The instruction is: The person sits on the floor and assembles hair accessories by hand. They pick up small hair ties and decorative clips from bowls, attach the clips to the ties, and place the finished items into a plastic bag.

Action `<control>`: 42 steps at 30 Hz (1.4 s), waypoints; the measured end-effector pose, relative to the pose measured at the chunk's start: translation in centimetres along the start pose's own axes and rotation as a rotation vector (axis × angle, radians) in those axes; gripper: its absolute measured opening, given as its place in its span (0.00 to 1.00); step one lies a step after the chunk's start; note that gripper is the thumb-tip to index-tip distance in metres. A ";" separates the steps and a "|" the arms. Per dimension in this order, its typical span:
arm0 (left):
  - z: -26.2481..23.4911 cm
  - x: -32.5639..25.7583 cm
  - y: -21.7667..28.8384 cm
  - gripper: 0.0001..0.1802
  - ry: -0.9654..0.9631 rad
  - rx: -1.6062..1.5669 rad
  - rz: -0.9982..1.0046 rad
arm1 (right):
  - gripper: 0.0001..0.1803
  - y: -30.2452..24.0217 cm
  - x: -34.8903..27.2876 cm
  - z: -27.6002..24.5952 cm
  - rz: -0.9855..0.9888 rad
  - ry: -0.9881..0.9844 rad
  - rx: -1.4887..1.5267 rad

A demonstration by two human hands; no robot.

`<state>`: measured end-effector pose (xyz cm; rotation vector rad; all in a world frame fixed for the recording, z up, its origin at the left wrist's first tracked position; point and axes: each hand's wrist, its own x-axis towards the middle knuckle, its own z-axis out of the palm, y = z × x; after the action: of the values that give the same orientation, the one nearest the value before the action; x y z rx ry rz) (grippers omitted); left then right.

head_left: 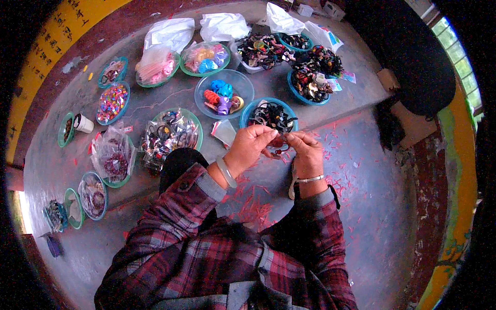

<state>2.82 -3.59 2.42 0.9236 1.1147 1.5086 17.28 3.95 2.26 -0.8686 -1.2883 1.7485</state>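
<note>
Seated at a broad grey concrete floor (361,206) strewn with red scraps. Wearing red-and-grey plaid flannel sleeves (206,243). Spread ahead in an arc: white crumpled plastic bags (170,32), a clear glass bowl of blue, orange and purple hair clips (223,94), a blue-rimmed round bowl of black hair bands (269,114), a green-rimmed plate of wrapped dark trinkets (170,133), a small teal dish of multicoloured beads (112,102). Left hand (248,147) and right hand (306,152) close together just before the blue-rimmed bowl, fingertips pinched on a small dark hair band with red beads (279,150) stretched between them. Grey bangle (226,172) on left wrist, thin silver bracelet (309,179) on right.
</note>
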 end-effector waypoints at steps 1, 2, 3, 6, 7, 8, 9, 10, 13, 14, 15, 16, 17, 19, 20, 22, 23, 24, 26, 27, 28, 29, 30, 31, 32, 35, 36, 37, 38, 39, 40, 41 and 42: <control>0.0 0.0 0.1 0.14 -0.001 0.011 -0.001 | 0.06 0.0 0.0 0.0 0.005 0.004 0.004; -0.1 -0.1 0.2 0.15 -0.003 0.022 -0.003 | 0.06 -0.1 0.0 0.0 0.001 0.005 -0.002; -0.1 -0.1 0.2 0.15 -0.002 0.025 -0.005 | 0.06 -0.3 0.0 0.0 -0.004 0.007 -0.010; -0.1 0.0 0.0 0.15 -0.010 0.038 -0.009 | 0.06 0.2 0.2 -0.5 -0.013 0.009 -0.023; -0.2 0.0 -0.2 0.16 -0.020 0.047 -0.008 | 0.06 0.3 0.3 -0.7 -0.016 0.010 -0.026; -0.2 0.1 -0.2 0.16 -0.031 0.055 -0.007 | 0.06 0.4 0.3 -0.9 -0.020 0.028 -0.049; -0.2 0.0 0.1 0.16 -0.026 0.052 -0.025 | 0.06 0.3 0.2 -0.8 -0.022 0.042 -0.071; -0.2 -0.1 0.7 0.16 -0.021 0.048 -0.043 | 0.06 0.1 0.2 -0.8 -0.025 0.056 -0.093; -0.2 0.3 -0.3 0.15 0.021 0.098 0.092 | 0.05 -0.7 -0.1 -0.5 -0.145 0.071 -0.178; -0.3 0.5 -0.9 0.15 0.040 0.124 0.169 | 0.04 -1.0 -0.2 -0.4 -0.161 0.037 -0.185; -0.6 0.8 -1.2 0.14 0.052 0.302 0.282 | 0.04 -1.3 -0.3 -0.3 -0.175 0.005 -0.190; -0.8 1.0 -1.4 0.13 0.065 0.481 0.394 | 0.04 -1.4 -0.3 -0.3 -0.190 -0.028 -0.196; -1.1 1.2 -1.6 0.13 0.078 0.661 0.506 | 0.04 -1.3 -0.3 -0.4 -0.217 -0.052 -0.279; -1.4 1.5 -1.2 0.10 -0.027 0.679 0.584 | 0.03 -1.1 -0.2 -0.4 -0.268 -0.112 -0.440; -1.4 1.6 -1.2 0.09 -0.079 0.687 0.623 | 0.03 -1.1 -0.1 -0.5 -0.285 -0.114 -0.461; -1.6 1.4 -1.0 0.06 -0.128 0.654 0.535 | 0.03 -1.1 -0.1 -0.5 -0.320 -0.128 -0.491; -1.5 1.2 -0.9 0.06 -0.137 0.625 0.489 | 0.02 -1.2 -0.3 -0.5 -0.300 -0.145 -0.448; -1.5 1.1 -0.8 0.06 -0.146 0.596 0.446 | 0.02 -1.3 -0.4 -0.4 -0.221 -0.146 -0.371; -1.9 1.0 -0.9 0.07 -0.135 0.633 0.403 | 0.03 -1.6 -0.8 0.2 -0.061 -0.149 -0.218; -1.7 0.7 -0.3 0.08 -0.141 0.620 0.365 | 0.03 -2.1 -1.1 0.5 -0.126 -0.146 -0.293; -1.7 0.6 0.0 0.09 -0.147 0.607 0.326 | 0.03 -2.0 -1.1 0.6 -0.134 -0.143 -0.281; -1.8 0.6 -0.2 0.10 -0.142 0.551 0.279 | 0.03 -2.0 -1.1 0.6 -0.141 -0.138 -0.270; -1.8 0.6 0.1 0.10 -0.146 0.556 0.266 | 0.03 -2.1 -1.0 0.4 -0.149 -0.133 -0.256; -1.8 0.5 0.6 0.10 -0.150 0.560 0.253 | 0.04 -1.2 -0.6 -0.3 -0.230 -0.131 -0.353; -1.9 0.5 0.9 0.10 -0.154 0.564 0.239 | 0.04 -0.9 -0.5 -0.4 -0.228 -0.115 -0.331; -2.0 0.8 0.0 0.09 -0.124 0.424 0.191 | 0.04 -0.4 -0.5 -0.1 -0.221 -0.079 -0.269; -1.8 1.0 -0.2 0.09 -0.121 0.379 0.172 | 0.04 -0.5 -0.5 -0.2 -0.219 -0.074 -0.249; -1.9 1.1 -0.2 0.09 -0.116 0.356 0.113 | 0.04 -0.6 -0.6 -0.2 -0.218 -0.067 -0.230; -2.2 1.2 -0.1 0.09 -0.111 0.333 0.053 | 0.04 -0.5 -0.5 -0.3 -0.196 -0.047 -0.234; -2.4 1.3 0.0 0.09 -0.110 0.309 -0.004 | 0.04 -0.4 -0.5 -0.4 -0.176 -0.024 -0.240; -2.4 1.3 0.1 0.09 -0.092 0.281 -0.018 | 0.04 -0.3 -0.4 -0.5 -0.155 -0.001 -0.246; -2.5 1.3 0.2 0.09 -0.074 0.253 -0.033 | 0.05 -0.3 -0.3 -0.5 -0.139 -0.001 -0.216; -2.5 1.3 0.3 0.09 -0.060 0.223 -0.047 | 0.05 -0.3 -0.3 -0.3 -0.123 0.003 -0.188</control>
<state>0.08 -2.80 2.02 1.0792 1.2696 1.3280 17.77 3.85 2.48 -0.8763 -1.4897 1.5490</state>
